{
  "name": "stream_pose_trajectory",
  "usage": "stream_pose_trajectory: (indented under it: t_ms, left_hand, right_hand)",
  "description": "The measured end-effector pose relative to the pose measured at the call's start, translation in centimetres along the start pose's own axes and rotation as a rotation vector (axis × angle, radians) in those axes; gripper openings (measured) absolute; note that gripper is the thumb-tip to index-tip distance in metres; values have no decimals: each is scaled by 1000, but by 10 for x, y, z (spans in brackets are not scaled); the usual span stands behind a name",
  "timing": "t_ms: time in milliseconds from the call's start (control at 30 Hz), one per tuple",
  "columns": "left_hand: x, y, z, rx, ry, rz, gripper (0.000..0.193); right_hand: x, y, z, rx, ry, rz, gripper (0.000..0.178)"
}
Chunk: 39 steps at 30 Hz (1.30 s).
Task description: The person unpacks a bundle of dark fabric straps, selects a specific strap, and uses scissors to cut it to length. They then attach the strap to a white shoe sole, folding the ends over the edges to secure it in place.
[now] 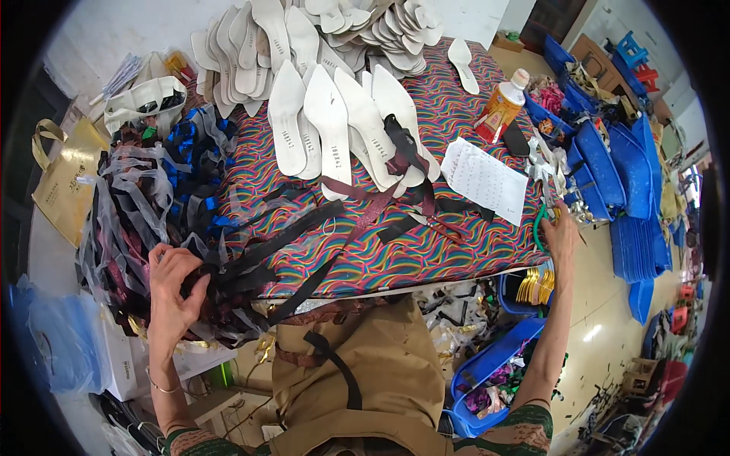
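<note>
Head view: the left grip (176, 292) is at the strip heap (133, 228), thumb and fingers curved against dark material; whether they are clamped on it cannot be told. Beside this grip, a black strip (303, 227) extends rightward and away across the worktop (365, 267). Immediately left of the right grip (561, 232) is a green handle (537, 230), long axis directed away from the person; contact and closure there cannot be determined. Red-handled scissors (447, 229) lie farther left, nearer the right grip.
</note>
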State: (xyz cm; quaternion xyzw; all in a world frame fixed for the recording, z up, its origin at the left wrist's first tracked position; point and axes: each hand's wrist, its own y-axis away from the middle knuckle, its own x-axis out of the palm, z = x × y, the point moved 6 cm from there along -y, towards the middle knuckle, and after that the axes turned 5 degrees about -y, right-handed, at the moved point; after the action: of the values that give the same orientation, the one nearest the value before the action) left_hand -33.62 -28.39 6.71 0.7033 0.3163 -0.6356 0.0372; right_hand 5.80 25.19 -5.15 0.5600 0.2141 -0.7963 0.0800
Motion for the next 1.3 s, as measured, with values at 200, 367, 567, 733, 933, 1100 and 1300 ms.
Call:
stream_pose_trajectory:
  t_ms: [200,367,567,733,933,1100,1300]
  left_hand:
    - [1,2,4,-110,-40,-52,25]
    - [15,-2,9,-198,73,23,32]
    - [20,-14,5,-188,103,34,30]
    - [30,6,33,-135,9,-9,25]
    - [47,1,36,-20,-70,-39,23]
    - [57,-3,35,21,-155,-28,25]
    - [57,11,56,63,-203,-111,23]
  right_hand:
    - [-19,6,62,-136,225,-115,36]
    - [2,24,226,-403,-528,-192,44]
    - [55,2,304,-654,-328,-214,30]
    - [-35,1,262,-359,-975,30,27]
    - [-114,-14,159,-217,-1557,-114,22]
    - [-104,-30,141,-218,-1674,-198,14]
    - [-97,-78,62,-180,-1712,-179,14]
